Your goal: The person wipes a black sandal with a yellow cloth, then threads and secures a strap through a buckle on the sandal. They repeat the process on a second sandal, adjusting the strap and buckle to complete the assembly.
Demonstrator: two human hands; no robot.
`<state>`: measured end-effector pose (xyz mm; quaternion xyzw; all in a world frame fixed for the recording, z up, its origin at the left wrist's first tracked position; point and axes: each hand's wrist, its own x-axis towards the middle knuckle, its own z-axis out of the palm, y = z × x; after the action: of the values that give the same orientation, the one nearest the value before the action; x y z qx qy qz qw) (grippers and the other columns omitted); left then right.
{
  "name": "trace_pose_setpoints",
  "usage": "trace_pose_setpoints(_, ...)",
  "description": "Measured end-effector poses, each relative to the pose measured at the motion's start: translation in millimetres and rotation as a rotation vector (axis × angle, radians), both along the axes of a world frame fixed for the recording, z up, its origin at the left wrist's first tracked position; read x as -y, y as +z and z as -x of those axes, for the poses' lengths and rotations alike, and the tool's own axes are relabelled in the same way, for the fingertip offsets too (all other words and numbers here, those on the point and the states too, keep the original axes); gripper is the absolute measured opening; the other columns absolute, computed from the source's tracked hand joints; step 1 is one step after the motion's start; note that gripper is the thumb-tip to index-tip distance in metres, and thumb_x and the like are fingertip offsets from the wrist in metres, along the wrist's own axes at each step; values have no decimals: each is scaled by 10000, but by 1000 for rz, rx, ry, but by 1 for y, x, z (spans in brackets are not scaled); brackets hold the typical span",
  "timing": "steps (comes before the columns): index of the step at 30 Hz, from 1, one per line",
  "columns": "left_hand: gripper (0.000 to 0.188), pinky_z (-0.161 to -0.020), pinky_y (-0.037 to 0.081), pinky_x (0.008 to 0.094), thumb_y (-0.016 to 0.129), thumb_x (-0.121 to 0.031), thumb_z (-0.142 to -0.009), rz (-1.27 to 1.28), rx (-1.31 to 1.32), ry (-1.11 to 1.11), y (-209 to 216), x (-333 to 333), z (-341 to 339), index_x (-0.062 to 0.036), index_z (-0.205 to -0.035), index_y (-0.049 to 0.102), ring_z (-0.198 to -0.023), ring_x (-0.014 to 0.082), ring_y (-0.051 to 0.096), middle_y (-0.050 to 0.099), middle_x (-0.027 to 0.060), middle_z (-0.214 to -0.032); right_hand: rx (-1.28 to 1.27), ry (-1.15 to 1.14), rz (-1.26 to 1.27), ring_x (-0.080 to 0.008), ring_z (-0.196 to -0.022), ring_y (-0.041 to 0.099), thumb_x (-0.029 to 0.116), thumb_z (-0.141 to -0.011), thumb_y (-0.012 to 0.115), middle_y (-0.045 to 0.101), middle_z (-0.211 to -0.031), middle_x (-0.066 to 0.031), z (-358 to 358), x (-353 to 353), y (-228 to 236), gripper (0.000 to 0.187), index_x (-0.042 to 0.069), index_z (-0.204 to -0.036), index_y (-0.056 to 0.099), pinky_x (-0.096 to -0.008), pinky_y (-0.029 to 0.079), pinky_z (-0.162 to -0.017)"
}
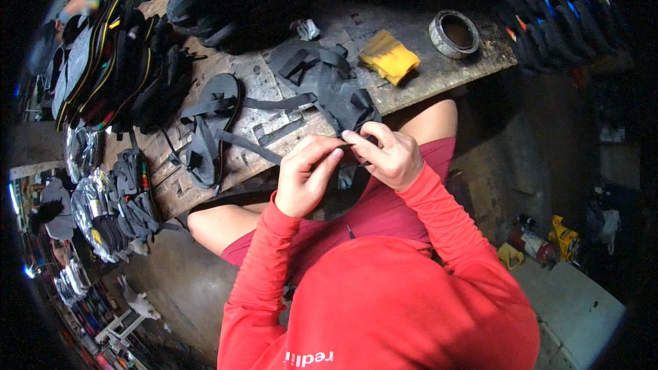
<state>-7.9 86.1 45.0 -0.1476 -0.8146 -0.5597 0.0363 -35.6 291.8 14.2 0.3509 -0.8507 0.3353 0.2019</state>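
Item in hand: dark strap [347, 146], a short length showing between the fingertips, at the near edge of the bench [445, 84] and over the lap.
Left hand [307, 171]: grip narrow, thumb and forefinger pinched at the strap's left end.
Right hand [392, 157]: grip narrow, fingertips closed on the same strap; the other fingers curl and hide part of it.
Gap between hands: very small; fingertips nearly meet.
Strap axis: runs roughly left to right, from one grip to the other, as far as it shows.
Near sandal [340, 99]: lies on the bench just beyond the grips, slightly left of them; long axis slants from far left to near right.
Nearer hand to that sandal: the right, whose fingers overlap its near end in view; contact cannot be confirmed.
Strap-to-sandal join: hidden by the fingers; cannot tell whether the two are attached.
Second sandal [214, 130]: on the bench, left of the near one, well apart from both hands; long axis roughly away from the person.
Beyond the right hand: yellow folded piece [389, 57], then open round tin [454, 34], both clear of the grip.
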Motion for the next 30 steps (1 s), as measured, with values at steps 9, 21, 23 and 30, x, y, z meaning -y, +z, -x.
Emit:
trace_pose_setpoints(9,97,-728,535,278,744,-60,-848,75,62,236,-4,-15,-6,-14,-933,745,-783,177,707,737,130,-887,352,-52,311,-228,-801,659,-19,-765,724,624,-972,-101,-10,12,3,350,58,-1105,703,-323,558,-674)
trace_pose_setpoints(21,291,-682,543,282,791,-82,-826,-16,54,137,-9,-29,4,-23,-1073,650,-724,178,688,699,121,-942,789,-92,687,-37,-778,555,30,-906,690,677,-1098,-60,-23,-1,4,147,11,-1051,693,-198,448,-654)
trace_pose_setpoints(23,285,-705,533,271,800,-78,-813,125,-92,163,-7,-29,3,-25,-1063,674,-792,163,682,682,94,-970,953,-111,817,-42,-804,554,45,-942,652,671,-1088,-49,-22,-2,5,85,8,-1018,655,-191,450,-704)
trace_pose_setpoints(30,342,-764,536,282,781,-20,-800,44,-22,260,-2,-35,-10,-15,-1126,675,-837,178,689,713,100,-922,976,-171,655,13,-608,402,43,-926,674,660,-1054,0,-26,2,10,166,13,-1087,641,-160,349,-541)
